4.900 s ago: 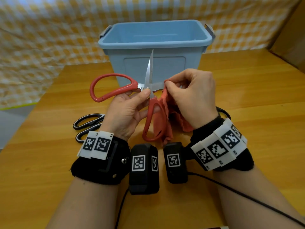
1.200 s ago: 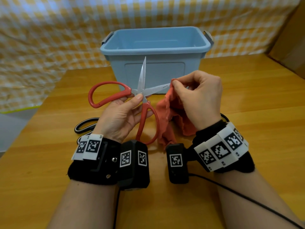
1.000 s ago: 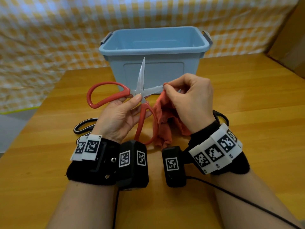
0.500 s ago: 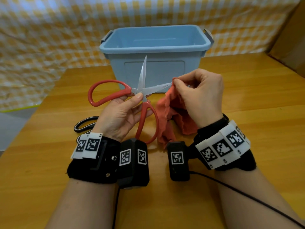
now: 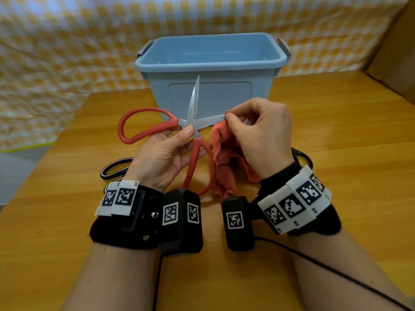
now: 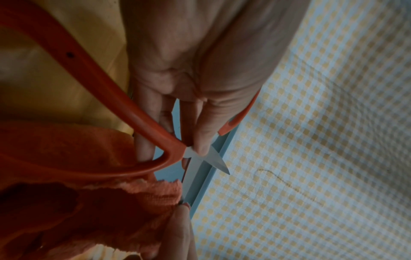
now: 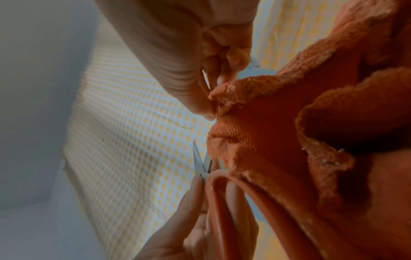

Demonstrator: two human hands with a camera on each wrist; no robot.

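Red-handled scissors [image 5: 195, 102] are held open above the table, one blade pointing up and the other to the right. My left hand [image 5: 179, 140] grips them at the pivot, thumb on the screw, with the lower handle loop hanging along the palm. My right hand [image 5: 238, 122] pinches an orange-red cloth [image 5: 224, 167] around the right-pointing blade, near its outer part. The rest of the cloth hangs down under that hand. The left wrist view shows the red handle [image 6: 155, 126] and the cloth [image 6: 66, 158] close up. The right wrist view shows the pinched cloth [image 7: 289, 123].
A light blue plastic bin [image 5: 202, 66] stands open just behind the scissors. Black-handled scissors [image 5: 112, 170] lie on the wooden table [image 5: 336, 131] left of my left wrist. Another black handle [image 5: 303, 156] shows by my right wrist. A yellow checked cloth hangs behind.
My right hand has slid the cloth back and forth along the right-pointing blade; since half a second ago it moved slightly left toward the pivot. The left hand's hold is unchanged.
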